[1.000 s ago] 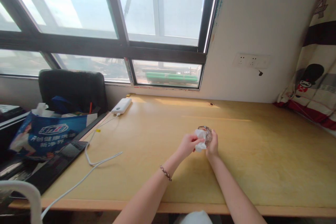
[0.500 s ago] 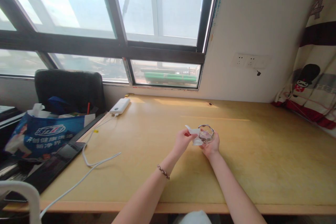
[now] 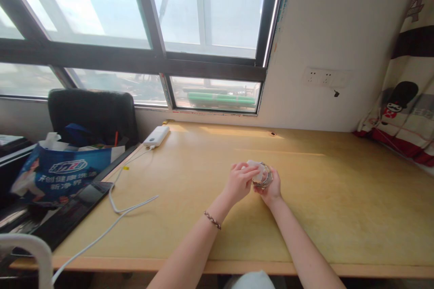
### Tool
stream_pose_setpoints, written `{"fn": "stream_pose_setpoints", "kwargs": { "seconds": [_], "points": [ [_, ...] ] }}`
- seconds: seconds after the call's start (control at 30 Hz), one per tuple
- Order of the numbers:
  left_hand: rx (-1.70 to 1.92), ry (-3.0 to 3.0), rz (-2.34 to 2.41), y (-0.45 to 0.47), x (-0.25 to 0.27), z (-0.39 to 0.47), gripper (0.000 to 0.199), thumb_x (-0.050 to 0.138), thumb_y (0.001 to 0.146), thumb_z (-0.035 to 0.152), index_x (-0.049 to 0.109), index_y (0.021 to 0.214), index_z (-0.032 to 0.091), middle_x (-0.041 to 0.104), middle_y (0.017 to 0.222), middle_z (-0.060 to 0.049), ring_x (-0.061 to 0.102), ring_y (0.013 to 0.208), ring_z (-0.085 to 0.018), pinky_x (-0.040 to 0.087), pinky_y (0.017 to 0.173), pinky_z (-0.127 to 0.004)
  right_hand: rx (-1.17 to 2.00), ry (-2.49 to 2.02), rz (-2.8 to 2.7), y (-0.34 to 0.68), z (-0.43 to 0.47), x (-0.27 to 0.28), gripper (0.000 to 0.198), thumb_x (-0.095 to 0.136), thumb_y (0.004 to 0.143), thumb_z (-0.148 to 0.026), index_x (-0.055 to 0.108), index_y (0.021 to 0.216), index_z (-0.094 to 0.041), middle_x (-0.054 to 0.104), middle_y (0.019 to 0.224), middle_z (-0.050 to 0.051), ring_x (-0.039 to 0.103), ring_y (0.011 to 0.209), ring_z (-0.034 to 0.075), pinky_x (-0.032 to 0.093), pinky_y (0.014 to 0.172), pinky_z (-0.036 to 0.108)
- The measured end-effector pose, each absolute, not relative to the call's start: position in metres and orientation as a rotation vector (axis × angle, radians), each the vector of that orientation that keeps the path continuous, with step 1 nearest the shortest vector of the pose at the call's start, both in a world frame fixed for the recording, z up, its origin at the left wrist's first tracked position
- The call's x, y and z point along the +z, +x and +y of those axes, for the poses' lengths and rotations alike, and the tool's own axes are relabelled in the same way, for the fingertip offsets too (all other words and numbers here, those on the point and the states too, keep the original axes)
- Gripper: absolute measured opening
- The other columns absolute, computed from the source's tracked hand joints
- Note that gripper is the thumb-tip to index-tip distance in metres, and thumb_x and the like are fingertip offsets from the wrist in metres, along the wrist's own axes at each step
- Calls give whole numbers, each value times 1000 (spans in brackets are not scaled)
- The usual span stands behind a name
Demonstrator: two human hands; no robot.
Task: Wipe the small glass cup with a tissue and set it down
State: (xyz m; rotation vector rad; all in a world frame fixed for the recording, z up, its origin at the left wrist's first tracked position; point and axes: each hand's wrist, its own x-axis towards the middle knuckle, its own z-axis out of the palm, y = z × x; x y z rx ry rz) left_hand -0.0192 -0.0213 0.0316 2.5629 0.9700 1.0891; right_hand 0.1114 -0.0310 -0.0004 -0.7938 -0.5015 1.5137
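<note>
White tissue (image 3: 260, 171) is held by the left hand (image 3: 238, 183) at the mouth of a clear bowl (image 3: 266, 180). The bowl is gripped by the right hand (image 3: 273, 189) and is held between both hands, over the table (image 3: 339, 203). Off to the left, a cord (image 3: 111, 200) is plugged into a white power bank (image 3: 157, 136)

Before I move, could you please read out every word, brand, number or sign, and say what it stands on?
"创健康洗": blue bag, upper line; its ends are unclear.
"新净界": blue bag, lower line.
Oval logo on the bag: too blurred to read surely.
Curtain lettering: too faint to read.
White device: any print too small to read.
</note>
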Motion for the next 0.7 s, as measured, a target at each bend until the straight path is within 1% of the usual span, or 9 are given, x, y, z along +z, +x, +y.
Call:
{"fn": "stream_pose_setpoints", "kwargs": {
  "seconds": [0.07, 0.13, 0.2, 0.3, 0.4, 0.5, 0.57, 0.63, 0.7],
  "points": [
    [1064, 2584, 1004, -19, 36, -24, 34, 39, 78, 10, 55, 101, 29, 58, 104, 0, 40, 103, -19, 27, 87, -37, 1496, -789, -516, 112, -31, 0, 41, 33, 73, -51, 58, 80, -19, 59, 55, 0, 47, 36, 12, 35, 28, 23],
    [1045, 2581, 1005, -18, 40, -27, 31, 39, 79, 14, 54, 103, 28, 58, 104, 0, 39, 104, -18, 27, 87, -36, 1466, -802, -527, 112, -30, -1, 42, 32, 74, -51, 58, 78, -18, 59, 54, 1, 46, 34, 12, 33, 27, 22],
    [1018, 2557, 1010, -16, 42, -29, 26, 40, 80, 23, 54, 101, 26, 59, 99, -2, 42, 97, -18, 29, 84, -34, 1418, -831, -514, 112, -30, -2, 41, 34, 73, -51, 58, 74, -18, 58, 50, 0, 44, 32, 11, 29, 26, 21],
    [958, 2512, 1000, -12, 41, -32, 25, 38, 81, 33, 58, 89, 21, 61, 86, -4, 47, 80, -16, 33, 78, -30, 1326, -890, -467, 113, -29, -3, 38, 38, 72, -49, 58, 71, -17, 57, 47, 0, 43, 31, 10, 24, 26, 18],
    [936, 2414, 964, -6, 37, -34, 32, 33, 83, 34, 59, 76, 18, 60, 76, -5, 47, 70, -14, 34, 72, -27, 1227, -918, -423, 112, -29, -3, 37, 39, 72, -47, 59, 75, -16, 61, 54, 1, 49, 37, 11, 29, 30, 18],
    [947, 2191, 915, -1, 32, -35, 37, 33, 82, 39, 60, 71, 15, 57, 67, -4, 46, 65, -13, 33, 64, -24, 1192, -858, -412, 111, -28, -1, 37, 41, 71, -46, 60, 73, -14, 62, 56, 2, 55, 45, 14, 38, 39, 22],
    [915, 1981, 866, 1, 30, -34, 43, 32, 81, 42, 60, 68, 12, 54, 60, -2, 44, 59, -12, 32, 57, -22, 1202, -803, -432, 112, -27, -1, 37, 41, 70, -45, 60, 71, -14, 63, 56, 3, 56, 48, 15, 42, 44, 24],
    [882, 1757, 787, 2, 30, -35, 45, 34, 79, 45, 61, 69, 10, 53, 58, -1, 43, 56, -10, 30, 54, -22, 1197, -792, -454, 113, -25, -3, 36, 41, 69, -45, 60, 71, -14, 63, 56, 3, 57, 49, 15, 43, 46, 25],
    [865, 1552, 675, 2, 33, -36, 40, 45, 74, 44, 62, 76, 8, 55, 63, -2, 45, 59, -11, 30, 54, -21, 1174, -829, -470, 116, -23, -7, 37, 41, 69, -46, 60, 73, -15, 63, 57, 2, 57, 48, 15, 42, 45, 25]
  ]
}}
